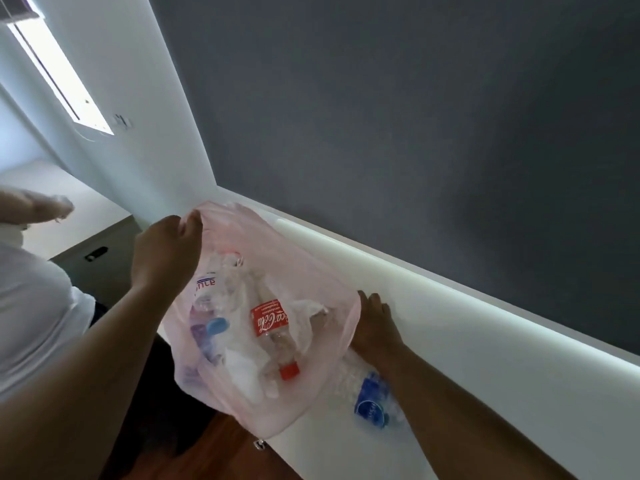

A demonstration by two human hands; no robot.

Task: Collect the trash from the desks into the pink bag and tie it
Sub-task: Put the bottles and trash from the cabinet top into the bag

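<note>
The translucent pink bag (311,271) hangs open at the white desk's (485,358) front edge. Inside it lie a Coca-Cola bottle (272,327) with a red cap, a blue-capped bottle (216,325) and crumpled white wrappers. My left hand (166,251) pinches the bag's rim at its upper left and lifts it. My right hand (375,323) lies on the desk at the bag's right rim, fingers stretched forward, its thumb hidden behind the plastic. A crushed clear bottle with a blue label (372,400) lies on the desk beside my right forearm, outside the bag.
A dark grey wall (415,133) rises behind the desk, with a lit strip (450,289) along its base. Another person in a white shirt (31,306) stands at the left, one hand (52,207) raised over a second white desk (86,216). Wooden floor (214,452) shows below.
</note>
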